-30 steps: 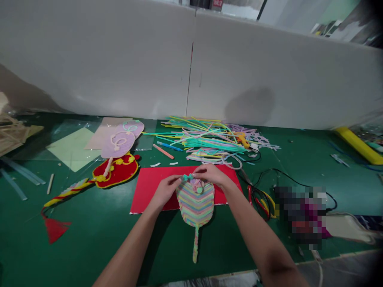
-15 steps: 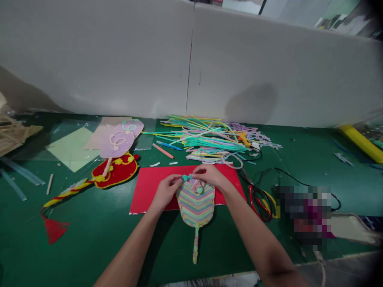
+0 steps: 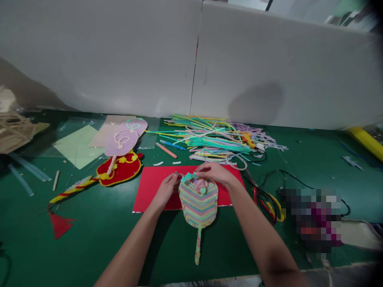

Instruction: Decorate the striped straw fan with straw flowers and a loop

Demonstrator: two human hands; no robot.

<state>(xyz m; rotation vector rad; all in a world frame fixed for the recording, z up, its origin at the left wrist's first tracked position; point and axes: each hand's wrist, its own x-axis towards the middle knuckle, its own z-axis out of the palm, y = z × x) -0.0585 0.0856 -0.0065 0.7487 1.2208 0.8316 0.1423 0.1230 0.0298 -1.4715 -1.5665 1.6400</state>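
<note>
A pastel striped fan (image 3: pixel 198 205) woven from fuzzy sticks lies partly on a red sheet (image 3: pixel 152 185), its handle pointing toward me. Small teal and pink flower pieces (image 3: pixel 196 183) sit at its top edge. My left hand (image 3: pixel 166 190) rests at the fan's upper left edge, fingers curled against it. My right hand (image 3: pixel 214 173) is over the top of the fan, its fingertips pinched on the teal flower piece.
A heap of coloured fuzzy sticks (image 3: pixel 209 139) lies behind the red sheet. A purple fan (image 3: pixel 124 137) and a red fan (image 3: pixel 119 169) with a tassel lie at left. Red-handled pliers and cables (image 3: pixel 265 199) are at right. A white wall panel (image 3: pixel 191 59) closes the back.
Both hands stay at the fan's top with only slight finger shifts. The view has drifted a little, so everything sits slightly to the right.
</note>
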